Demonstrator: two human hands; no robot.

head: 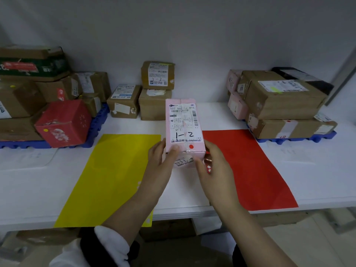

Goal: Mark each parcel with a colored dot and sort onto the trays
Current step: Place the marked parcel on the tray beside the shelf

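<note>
The pink parcel point(183, 122) sits between both hands over the white bench point(317, 170), above the bare strip that separates the yellow sheet point(107, 180) from the red sheet point(246, 166). Whether its far end rests on the bench cannot be told. Its top face bears a shipping label with "1-2" handwritten on it, and a red dot point(191, 146) is stuck near the close edge.

The left hand point(160, 160) has a closed grip on the parcel's left near corner, thumb laid on the top face and fingers along the side. The right hand point(215, 168) grips the right near corner, thumb pressed on the near end face and fingers curled round the right side. A small red strip with white spots point(209, 167) shows between that palm and the parcel. Both forearms reach up from the lower edge and converge on the parcel.

Brown cardboard parcels point(154, 105) stand behind by the wall. More are piled on the left blue tray point(96, 130), with a red box point(63, 122) among them, and on the right blue tray point(308, 139).
</note>
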